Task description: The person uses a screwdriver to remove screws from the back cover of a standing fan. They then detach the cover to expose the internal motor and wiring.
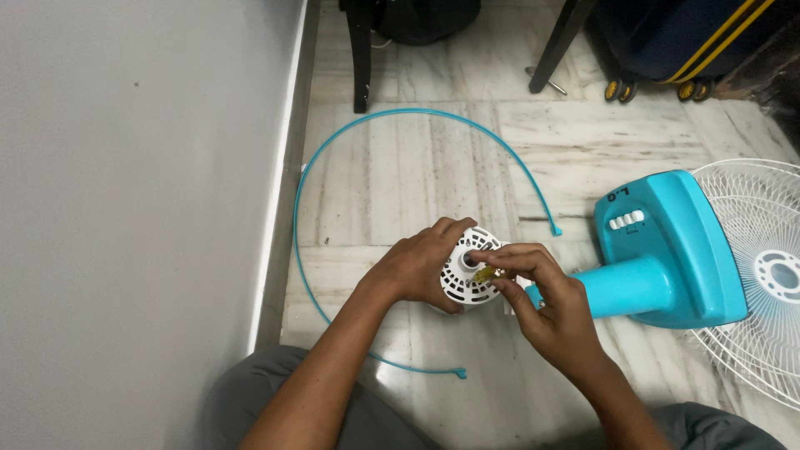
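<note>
Seated on marble floor [433, 167], grey-trousered knees at the bottom edge of the view

Left hand [417, 265] wraps around the left side of a white round motor housing [467, 279], fingers curled over its rim, thumb under; housing face is slotted with vents and points up toward the camera

Right hand [546, 304] comes in from the right; thumb and forefinger pressed together on a small yellowish part [484, 274] at the hub in the middle of the housing. What the part is, cannot tell, too small

Housing sits at the end of a turquoise fan neck [621, 287], which runs right into the turquoise fan base [675, 242] lying on the floor. On the base: a row of white push buttons [625, 220] near its upper left, and a small dark printed mark above them near the top edge

White wire fan guard [750, 275] lies flat on the floor just right of the base, partly under it, cut off by the right edge

Thin turquoise guard ring [400, 112], open at one side, lies on the floor around the hands, its two ends well apart

White wall [142, 208] on the left. Dark chair legs [360, 58] at top, dark blue suitcase [692, 33] with yellow wheels at top right
</note>
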